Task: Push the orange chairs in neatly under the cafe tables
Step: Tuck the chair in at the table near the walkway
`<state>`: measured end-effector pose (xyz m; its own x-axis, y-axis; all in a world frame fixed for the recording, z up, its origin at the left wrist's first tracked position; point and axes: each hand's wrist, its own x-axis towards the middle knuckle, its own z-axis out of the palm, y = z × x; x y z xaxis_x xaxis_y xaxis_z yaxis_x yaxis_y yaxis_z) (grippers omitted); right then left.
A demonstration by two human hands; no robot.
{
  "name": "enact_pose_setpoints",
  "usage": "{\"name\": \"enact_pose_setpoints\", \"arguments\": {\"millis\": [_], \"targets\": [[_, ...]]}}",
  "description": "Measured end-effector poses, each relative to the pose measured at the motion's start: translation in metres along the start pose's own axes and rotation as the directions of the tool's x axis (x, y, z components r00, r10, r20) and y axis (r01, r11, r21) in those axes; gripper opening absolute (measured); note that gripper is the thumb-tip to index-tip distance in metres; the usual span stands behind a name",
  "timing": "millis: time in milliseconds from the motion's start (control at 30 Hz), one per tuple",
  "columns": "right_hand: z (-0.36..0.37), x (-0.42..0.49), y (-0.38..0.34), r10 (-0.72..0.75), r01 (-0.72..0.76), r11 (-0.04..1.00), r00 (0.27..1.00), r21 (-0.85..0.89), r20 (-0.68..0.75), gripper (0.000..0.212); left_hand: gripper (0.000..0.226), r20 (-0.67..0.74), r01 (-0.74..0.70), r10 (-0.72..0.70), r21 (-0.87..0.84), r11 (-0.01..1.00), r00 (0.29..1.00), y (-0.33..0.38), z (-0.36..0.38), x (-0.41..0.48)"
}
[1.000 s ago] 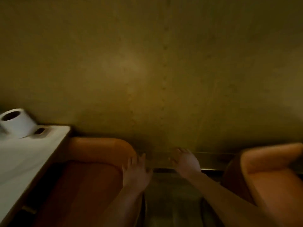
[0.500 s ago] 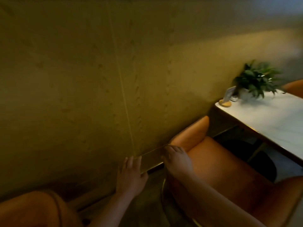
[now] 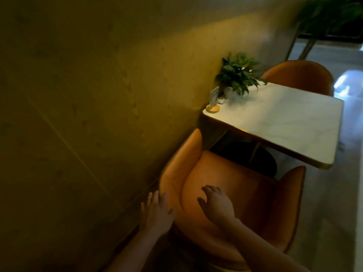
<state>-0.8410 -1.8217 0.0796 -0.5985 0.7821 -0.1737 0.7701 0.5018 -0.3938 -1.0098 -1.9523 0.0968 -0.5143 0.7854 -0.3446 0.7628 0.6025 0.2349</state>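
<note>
An orange chair (image 3: 245, 195) with a curved back stands just below me, its seat facing a white marble cafe table (image 3: 284, 122); a gap shows the dark table base between them. My left hand (image 3: 156, 211) is open, fingers spread, at the left edge of the chair's back beside the wall. My right hand (image 3: 216, 205) hovers open over the inner side of the backrest; whether it touches is unclear. A second orange chair (image 3: 300, 77) sits at the table's far side, its back showing above the tabletop.
A yellowish wall (image 3: 88, 114) runs close along the left of the chair and table. A potted plant (image 3: 237, 75) and a small card stand (image 3: 213, 105) sit at the table's wall end. Grey floor (image 3: 334, 193) lies to the right.
My view has swung right, away from the other table and chair, bringing this chair and table fully into sight. Both hands have moved onto or over this chair's back.
</note>
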Motion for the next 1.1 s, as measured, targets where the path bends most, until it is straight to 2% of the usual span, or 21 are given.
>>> {"name": "enact_pose_setpoints", "arguments": {"millis": [133, 367, 433, 500, 533, 600, 667, 967, 1100], "targets": [[0.016, -0.011, 0.026, 0.149, -0.149, 0.989, 0.989, 0.003, 0.01, 0.053, 0.07, 0.093, -0.072, 0.068, 0.039, 0.997, 0.993, 0.008, 0.014, 0.029], [0.065, -0.045, 0.058, 0.418, -0.423, 0.906, 0.903, 0.031, 0.101, 0.04, 0.067, 0.258, -0.224, 0.184, 0.133, 0.966, 0.948, 0.004, 0.052, 0.074], [0.08, -0.051, 0.053, 0.472, -0.483, 0.873, 0.873, 0.073, 0.124, 0.048, 0.065, 0.271, -0.234, 0.184, 0.167, 0.958, 0.945, 0.005, 0.064, 0.077], [0.087, -0.053, 0.047, 0.537, -0.544, 0.826, 0.839, 0.143, 0.093, 0.073, 0.063, 0.244, -0.245, 0.191, 0.215, 0.945, 0.951, 0.005, 0.075, 0.076], [0.088, -0.054, 0.046, 0.556, -0.561, 0.81, 0.827, 0.17, 0.08, 0.073, 0.063, 0.227, -0.242, 0.19, 0.226, 0.944, 0.955, 0.005, 0.08, 0.075], [0.09, -0.053, 0.048, 0.566, -0.57, 0.807, 0.821, 0.152, 0.072, 0.048, 0.063, 0.206, -0.214, 0.169, 0.222, 0.951, 0.964, 0.006, 0.084, 0.073], [0.091, -0.053, 0.048, 0.566, -0.57, 0.811, 0.821, 0.135, 0.07, 0.038, 0.063, 0.179, -0.186, 0.147, 0.22, 0.958, 0.973, 0.009, 0.086, 0.072], [0.097, -0.058, 0.049, 0.533, -0.523, 0.837, 0.846, 0.161, -0.02, 0.036, 0.057, 0.098, -0.182, 0.163, 0.238, 0.954, 0.982, 0.011, 0.089, 0.066], [0.098, -0.068, 0.047, 0.443, -0.431, 0.889, 0.895, 0.153, -0.051, 0.041, 0.058, 0.077, -0.173, 0.16, 0.214, 0.961, 0.984, 0.01, 0.092, 0.067]]}}
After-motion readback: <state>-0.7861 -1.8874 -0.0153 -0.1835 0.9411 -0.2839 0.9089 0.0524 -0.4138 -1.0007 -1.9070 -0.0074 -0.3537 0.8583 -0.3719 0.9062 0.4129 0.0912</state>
